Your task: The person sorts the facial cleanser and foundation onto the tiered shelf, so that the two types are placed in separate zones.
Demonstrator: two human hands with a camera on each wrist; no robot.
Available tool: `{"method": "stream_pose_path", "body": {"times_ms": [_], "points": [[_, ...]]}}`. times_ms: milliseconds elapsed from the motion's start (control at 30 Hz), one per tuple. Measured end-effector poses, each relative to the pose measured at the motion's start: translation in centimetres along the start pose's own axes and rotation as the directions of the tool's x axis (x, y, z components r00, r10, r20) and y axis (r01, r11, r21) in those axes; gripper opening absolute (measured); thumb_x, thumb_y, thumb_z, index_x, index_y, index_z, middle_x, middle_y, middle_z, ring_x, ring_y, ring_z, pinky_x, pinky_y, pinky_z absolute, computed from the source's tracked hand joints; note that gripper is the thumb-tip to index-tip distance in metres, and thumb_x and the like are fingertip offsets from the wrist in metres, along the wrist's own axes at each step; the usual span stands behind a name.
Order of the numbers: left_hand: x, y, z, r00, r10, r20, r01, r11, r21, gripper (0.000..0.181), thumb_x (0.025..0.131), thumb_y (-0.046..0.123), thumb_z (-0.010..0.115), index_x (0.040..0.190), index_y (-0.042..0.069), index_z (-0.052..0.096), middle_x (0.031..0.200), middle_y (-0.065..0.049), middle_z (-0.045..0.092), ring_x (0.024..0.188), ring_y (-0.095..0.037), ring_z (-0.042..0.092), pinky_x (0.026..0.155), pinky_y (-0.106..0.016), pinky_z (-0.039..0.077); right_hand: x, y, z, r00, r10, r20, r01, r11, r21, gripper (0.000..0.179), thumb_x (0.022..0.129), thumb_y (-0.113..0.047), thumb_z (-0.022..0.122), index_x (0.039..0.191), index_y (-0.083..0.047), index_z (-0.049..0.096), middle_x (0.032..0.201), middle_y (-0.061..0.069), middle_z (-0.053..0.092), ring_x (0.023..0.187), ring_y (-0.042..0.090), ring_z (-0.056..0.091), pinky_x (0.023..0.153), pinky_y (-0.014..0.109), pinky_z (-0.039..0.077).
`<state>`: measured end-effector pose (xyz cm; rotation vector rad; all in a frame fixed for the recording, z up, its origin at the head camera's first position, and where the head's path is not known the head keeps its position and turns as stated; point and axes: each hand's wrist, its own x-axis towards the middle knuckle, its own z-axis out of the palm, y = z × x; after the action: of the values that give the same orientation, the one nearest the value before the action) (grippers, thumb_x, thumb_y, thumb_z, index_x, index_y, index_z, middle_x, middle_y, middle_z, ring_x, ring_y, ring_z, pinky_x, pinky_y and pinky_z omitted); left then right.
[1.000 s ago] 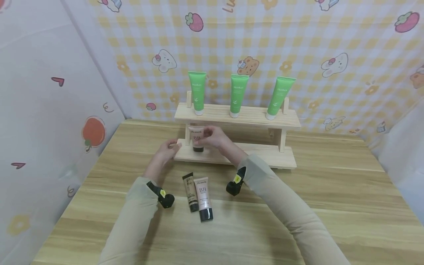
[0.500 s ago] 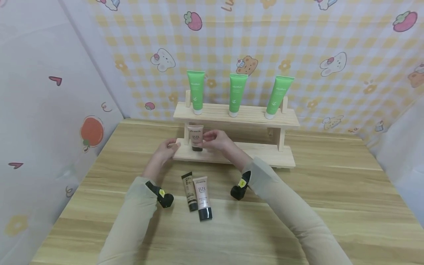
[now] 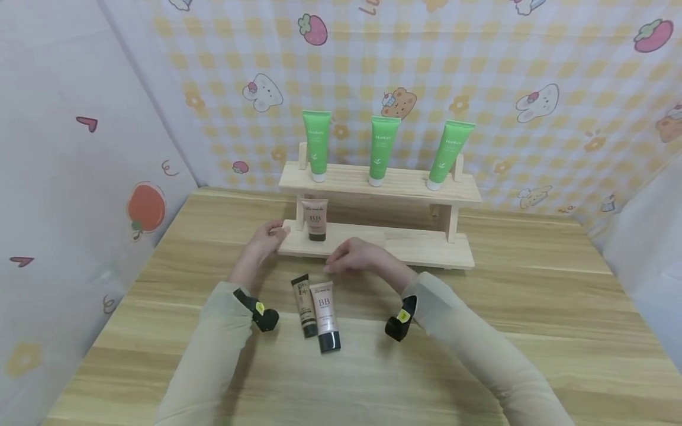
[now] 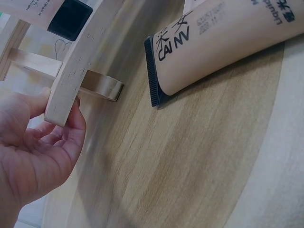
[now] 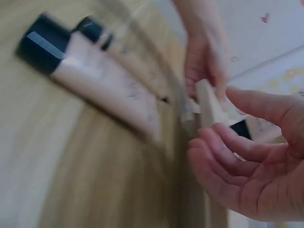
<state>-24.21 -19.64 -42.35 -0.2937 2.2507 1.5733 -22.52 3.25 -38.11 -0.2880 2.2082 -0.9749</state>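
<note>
Running along twelve o'clock, the desk's [image 3: 533,296] far edge meets a checked cloth [image 3: 575,65]. You have desk surface stretching toward three o'clock, well past the two-tier wooden shelf [image 3: 415,244], and toward six o'clock.

In front of the shelf, the pink BB cream tube [image 3: 324,307] and the slimmer tan CAI NV tube [image 3: 304,306] lie side by side on the desk. Both long axes run roughly from twelve to six, crimped ends toward the shelf, black caps toward you. Another BB cream tube [image 3: 316,218] stands upright on its cap at the lower tier's nine o'clock end.

Your left hand [image 3: 261,242] pinches that end of the board, thumb above, fingers beneath. Your right hand [image 3: 356,257] hovers at one o'clock from the lying BB tube, near it, fingers loosely bent, thumb parted from them.
</note>
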Motion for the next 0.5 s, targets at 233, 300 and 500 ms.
{"method": "stream_pose_path", "body": {"times_ms": [233,300,500], "points": [[0.0,0.2,0.0,1.0,-0.005,0.005,0.006,1.0,-0.016,0.059,0.097,0.031,0.04,0.146,0.007,0.015,0.149,-0.023,0.022,0.131,-0.037,0.035,0.108,-0.044,0.035,-0.1,1.2,2.1,0.998,0.048,0.037,-0.048,0.999,-0.019,0.05,0.075,-0.02,0.073,0.117,0.003,0.056,0.104,0.013,0.064,0.082,0.018,0.064,0.073,0.027,0.055],[0.0,0.2,0.0,1.0,-0.008,0.002,0.008,1.0,-0.013,0.059,0.097,0.031,0.04,0.146,0.007,0.015,0.149,-0.022,0.021,0.132,-0.037,0.035,0.108,-0.044,0.035,-0.1,1.4,2.5,0.998,0.062,0.027,-0.062,0.998,-0.007,0.057,0.073,-0.021,0.075,0.12,0.004,0.054,0.104,0.014,0.063,0.081,0.018,0.063,0.072,0.027,0.055],[0.1,0.1,0.0,1.0,-0.01,0.006,0.01,0.999,-0.03,0.059,0.098,0.031,0.039,0.146,0.007,0.015,0.149,-0.022,0.021,0.131,-0.037,0.035,0.108,-0.044,0.034,0.1,1.5,3.6,0.995,0.099,0.021,-0.101,0.992,0.073,0.063,0.071,-0.017,0.077,0.123,0.006,0.049,0.103,0.016,0.06,0.082,0.02,0.063,0.069,0.027,0.057]]}}
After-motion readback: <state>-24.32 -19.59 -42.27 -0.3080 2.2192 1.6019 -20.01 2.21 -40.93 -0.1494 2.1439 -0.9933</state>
